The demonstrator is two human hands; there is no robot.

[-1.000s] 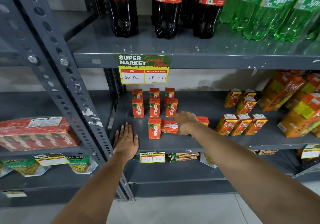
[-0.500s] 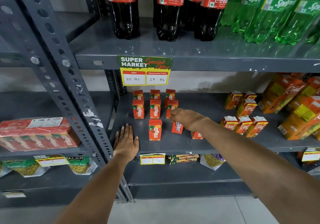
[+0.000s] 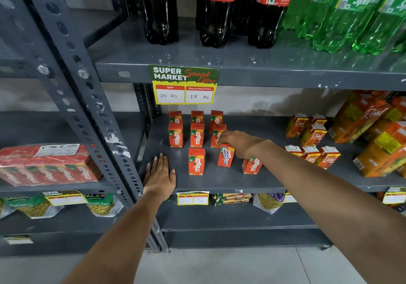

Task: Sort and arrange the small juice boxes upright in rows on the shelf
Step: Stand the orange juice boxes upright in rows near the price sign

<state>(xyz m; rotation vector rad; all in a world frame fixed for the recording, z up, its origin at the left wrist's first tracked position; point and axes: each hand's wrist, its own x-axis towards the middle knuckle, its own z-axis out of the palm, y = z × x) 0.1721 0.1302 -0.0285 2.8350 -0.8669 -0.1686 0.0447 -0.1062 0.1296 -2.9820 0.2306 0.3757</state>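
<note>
Shelf (image 3: pixel 219 180) bears flat left hand (image 3: pixel 160 175); right hand (image 3: pixel 238 143) grips juice box (image 3: pixel 225 157).

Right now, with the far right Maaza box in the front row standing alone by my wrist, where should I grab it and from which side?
Probably pinch the Maaza box across its two narrow side faces near the top, coming from above and the front. It stands upright with open shelf on both sides, but the right hand and wrist hang just over and behind it, so a rear approach looks blocked.

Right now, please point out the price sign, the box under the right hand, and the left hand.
price sign (image 3: pixel 184 84), head view, middle.
box (image 3: pixel 225 158), head view, back face.
left hand (image 3: pixel 160 175), head view, back.
</note>
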